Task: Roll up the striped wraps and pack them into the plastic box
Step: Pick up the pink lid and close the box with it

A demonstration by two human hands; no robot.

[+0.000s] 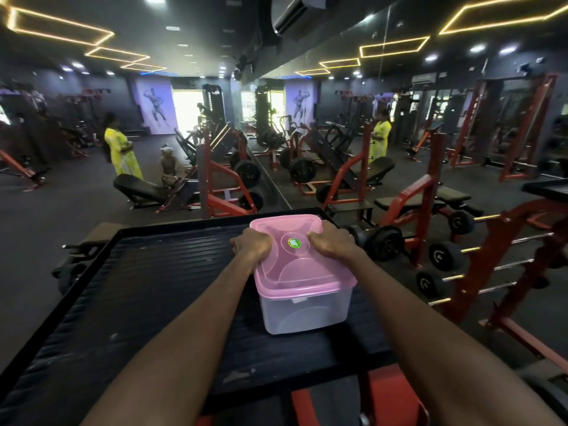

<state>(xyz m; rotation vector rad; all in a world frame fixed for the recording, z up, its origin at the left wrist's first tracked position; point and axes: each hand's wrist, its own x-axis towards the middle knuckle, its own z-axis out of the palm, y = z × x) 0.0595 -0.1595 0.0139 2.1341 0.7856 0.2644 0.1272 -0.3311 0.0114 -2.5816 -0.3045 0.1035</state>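
A clear plastic box (304, 312) with a pink lid (295, 265) stands on a black ribbed platform (147, 287). The lid sits on the box and carries a round green sticker in its middle. My left hand (252, 245) grips the lid's left edge with curled fingers. My right hand (330, 242) grips the lid's far right edge the same way. Through the clear walls the box looks empty. No striped wraps are in view.
Red machine frames and dumbbells on a rack (445, 256) stand close on the right. A mirror wall (399, 118) runs behind them. A person in yellow (121, 150) stands far off on the left gym floor beside a black bench (138, 189).
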